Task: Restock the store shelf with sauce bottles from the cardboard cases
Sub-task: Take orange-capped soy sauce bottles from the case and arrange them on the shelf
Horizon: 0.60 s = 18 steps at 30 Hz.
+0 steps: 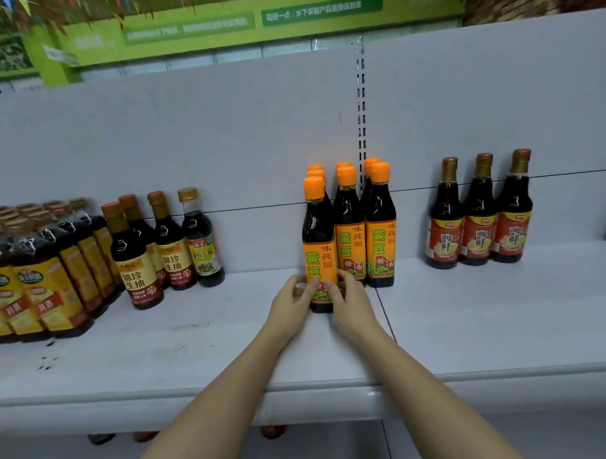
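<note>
Both hands clamped low on orange-cap bottle: left hand, right hand; standing on shelf, front of left row; likely squaring label forward, aligning with neighbours.

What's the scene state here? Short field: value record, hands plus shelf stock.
surface: white shelf
held item: orange-cap bottle, upright, front of its group
left hand: grips bottle's lower label from the left
right hand: grips it from the right
beside it: orange-cap rows, right and behind
right group: three red-label bottles
left group: yellow-label bottles, wrapped packs
cases: not in view
</note>
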Motion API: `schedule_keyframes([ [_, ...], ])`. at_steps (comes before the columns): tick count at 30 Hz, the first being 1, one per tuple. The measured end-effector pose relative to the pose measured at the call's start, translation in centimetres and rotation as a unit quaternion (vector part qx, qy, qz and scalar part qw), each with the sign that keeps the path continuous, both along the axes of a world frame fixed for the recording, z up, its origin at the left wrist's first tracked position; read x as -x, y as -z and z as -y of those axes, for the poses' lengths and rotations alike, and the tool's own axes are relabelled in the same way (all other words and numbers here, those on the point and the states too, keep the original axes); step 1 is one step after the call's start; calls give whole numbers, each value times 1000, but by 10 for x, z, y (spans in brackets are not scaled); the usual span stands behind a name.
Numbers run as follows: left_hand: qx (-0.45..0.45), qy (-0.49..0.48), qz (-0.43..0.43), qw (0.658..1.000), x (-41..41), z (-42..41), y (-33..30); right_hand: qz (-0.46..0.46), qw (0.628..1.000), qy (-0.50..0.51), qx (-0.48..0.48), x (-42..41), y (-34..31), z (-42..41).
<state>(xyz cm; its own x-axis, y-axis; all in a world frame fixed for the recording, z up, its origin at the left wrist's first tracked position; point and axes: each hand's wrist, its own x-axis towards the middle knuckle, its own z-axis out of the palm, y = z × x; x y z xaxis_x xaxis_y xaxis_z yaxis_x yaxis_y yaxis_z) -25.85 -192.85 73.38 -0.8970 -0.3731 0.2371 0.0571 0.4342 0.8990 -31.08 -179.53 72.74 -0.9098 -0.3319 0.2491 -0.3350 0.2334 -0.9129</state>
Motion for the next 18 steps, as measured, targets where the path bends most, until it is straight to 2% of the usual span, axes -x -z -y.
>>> schedule_keyframes([
  [7, 37, -12, 0, 999, 5, 4, 5, -19, 999, 48, 3, 3, 4, -2],
  [18, 124, 22, 38, 991, 11, -2, 6, 10, 999, 30, 32, 8, 9, -4],
])
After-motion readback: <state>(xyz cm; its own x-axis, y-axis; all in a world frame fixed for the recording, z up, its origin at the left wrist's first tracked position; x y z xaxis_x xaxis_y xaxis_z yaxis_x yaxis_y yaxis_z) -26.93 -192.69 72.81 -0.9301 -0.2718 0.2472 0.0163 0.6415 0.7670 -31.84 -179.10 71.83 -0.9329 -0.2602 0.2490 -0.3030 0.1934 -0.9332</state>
